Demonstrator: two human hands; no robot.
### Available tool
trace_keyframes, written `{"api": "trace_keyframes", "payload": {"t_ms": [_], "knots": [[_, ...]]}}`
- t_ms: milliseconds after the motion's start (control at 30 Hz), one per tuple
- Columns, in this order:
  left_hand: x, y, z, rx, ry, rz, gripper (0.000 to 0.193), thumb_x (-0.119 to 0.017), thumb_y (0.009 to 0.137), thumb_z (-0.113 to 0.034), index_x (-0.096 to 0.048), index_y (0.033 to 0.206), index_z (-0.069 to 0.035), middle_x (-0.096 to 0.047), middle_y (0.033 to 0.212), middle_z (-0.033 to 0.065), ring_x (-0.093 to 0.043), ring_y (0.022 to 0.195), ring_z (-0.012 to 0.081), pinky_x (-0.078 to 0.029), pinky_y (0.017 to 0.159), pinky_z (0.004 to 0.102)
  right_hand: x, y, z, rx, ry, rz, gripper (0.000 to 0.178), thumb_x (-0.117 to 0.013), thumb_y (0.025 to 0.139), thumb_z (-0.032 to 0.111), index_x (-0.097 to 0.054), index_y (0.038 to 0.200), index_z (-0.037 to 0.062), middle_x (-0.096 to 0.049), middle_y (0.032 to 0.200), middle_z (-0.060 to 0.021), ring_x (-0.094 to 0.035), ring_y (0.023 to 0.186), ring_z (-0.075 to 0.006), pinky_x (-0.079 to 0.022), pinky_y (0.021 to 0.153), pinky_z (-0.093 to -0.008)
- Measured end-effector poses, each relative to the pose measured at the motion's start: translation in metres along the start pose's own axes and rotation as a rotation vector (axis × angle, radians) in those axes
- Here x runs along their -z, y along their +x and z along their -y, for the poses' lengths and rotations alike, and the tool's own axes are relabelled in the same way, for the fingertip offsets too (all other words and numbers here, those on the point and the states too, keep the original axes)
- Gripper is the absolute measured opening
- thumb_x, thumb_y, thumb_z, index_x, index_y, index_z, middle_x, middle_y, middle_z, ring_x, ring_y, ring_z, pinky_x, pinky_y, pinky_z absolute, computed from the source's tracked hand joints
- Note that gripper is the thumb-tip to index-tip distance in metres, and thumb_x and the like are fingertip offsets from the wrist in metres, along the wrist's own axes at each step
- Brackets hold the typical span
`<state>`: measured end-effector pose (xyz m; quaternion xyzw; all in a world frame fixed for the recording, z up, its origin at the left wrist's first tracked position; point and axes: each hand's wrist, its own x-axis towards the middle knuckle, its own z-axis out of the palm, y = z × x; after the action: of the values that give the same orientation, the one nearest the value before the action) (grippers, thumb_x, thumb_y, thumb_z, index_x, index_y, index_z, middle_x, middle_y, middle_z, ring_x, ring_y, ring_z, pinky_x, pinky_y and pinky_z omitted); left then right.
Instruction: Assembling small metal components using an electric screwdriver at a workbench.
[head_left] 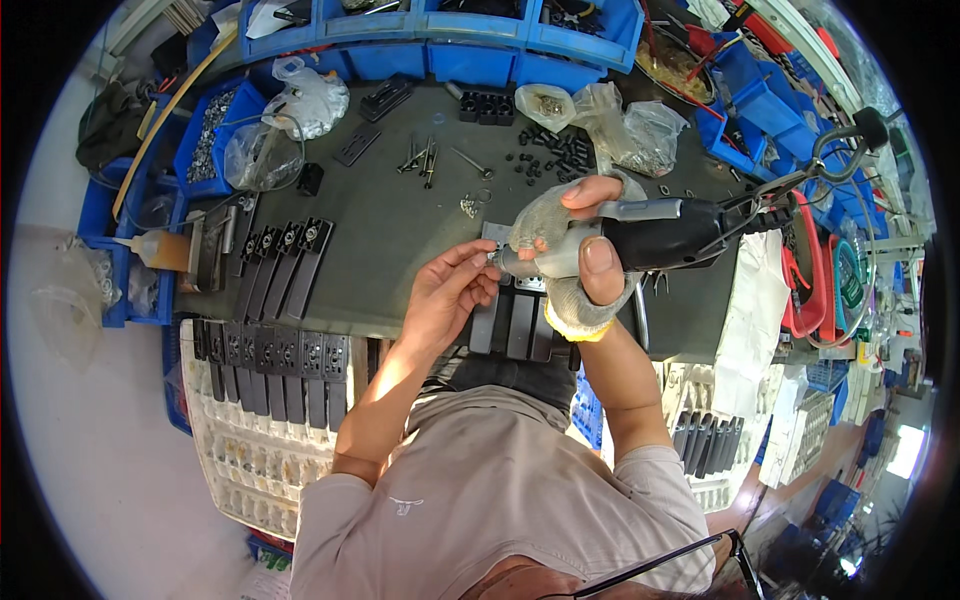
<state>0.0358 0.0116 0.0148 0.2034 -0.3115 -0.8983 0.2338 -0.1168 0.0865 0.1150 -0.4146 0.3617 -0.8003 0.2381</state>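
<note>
My right hand (597, 270), in a grey fingerless work glove with a yellow cuff, grips a power screwdriver (655, 240) with a black body and a pale front end. The tool lies level, its nose pointing left. My left hand (447, 290) is closed in a pinch right at that nose; whatever sits between the fingertips is too small to make out. Below the tool, several long dark handle-like parts (520, 325) lie at the bench's near edge, partly covered by my hands. A small cluster of bright hardware (468, 206) lies just beyond my left hand.
More dark parts stand in a row (287, 265) at left, with others on a white tray (265, 440). Loose screws (428, 162), black caps (560, 150) and plastic bags (650, 135) lie farther back. Blue bins (470, 62) line the rear. A hook (850, 150) holds the tool's tail.
</note>
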Motion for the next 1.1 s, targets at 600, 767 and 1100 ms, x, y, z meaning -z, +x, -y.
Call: {"api": "trace_keyframes", "payload": {"t_ms": [600, 767, 1100], "knots": [[0.005, 0.019, -0.016, -0.327, 1.331, 0.131, 0.101, -0.091, 0.070, -0.022, -0.039, 0.154, -0.002, -0.041, 0.155, 0.0233, -0.037, 0.146, 0.0403, -0.034, 0.118, 0.0463, 0.009, 0.013, -0.029, -0.118, -0.189, -0.101, 0.028, -0.078, 0.090, 0.015, -0.063, 0.108, -0.0001, -0.065, 0.079, -0.0032, -0.062, 0.067, -0.0089, -0.049, 0.062, -0.0251], [0.004, 0.028, -0.022, -0.279, 1.455, 0.148, 0.099, -0.091, 0.070, -0.027, -0.043, 0.153, -0.003, -0.044, 0.154, 0.0226, -0.039, 0.144, 0.0399, -0.031, 0.120, 0.0473, 0.009, 0.014, -0.035, -0.184, -0.159, -0.127, 0.027, -0.079, 0.090, 0.014, -0.063, 0.107, -0.0004, -0.064, 0.077, -0.0017, -0.061, 0.067, -0.0086, -0.049, 0.062, -0.0256], [0.009, 0.032, -0.020, -0.224, 1.320, 0.152, 0.100, -0.092, 0.070, -0.029, -0.043, 0.152, -0.001, -0.053, 0.147, 0.0252, -0.048, 0.139, 0.0400, -0.038, 0.115, 0.0459, 0.018, 0.007, -0.051, -0.227, -0.188, -0.134, 0.025, -0.076, 0.087, 0.007, -0.060, 0.106, 0.0015, -0.061, 0.079, -0.0020, -0.061, 0.068, -0.0097, -0.050, 0.062, -0.0273]]}}
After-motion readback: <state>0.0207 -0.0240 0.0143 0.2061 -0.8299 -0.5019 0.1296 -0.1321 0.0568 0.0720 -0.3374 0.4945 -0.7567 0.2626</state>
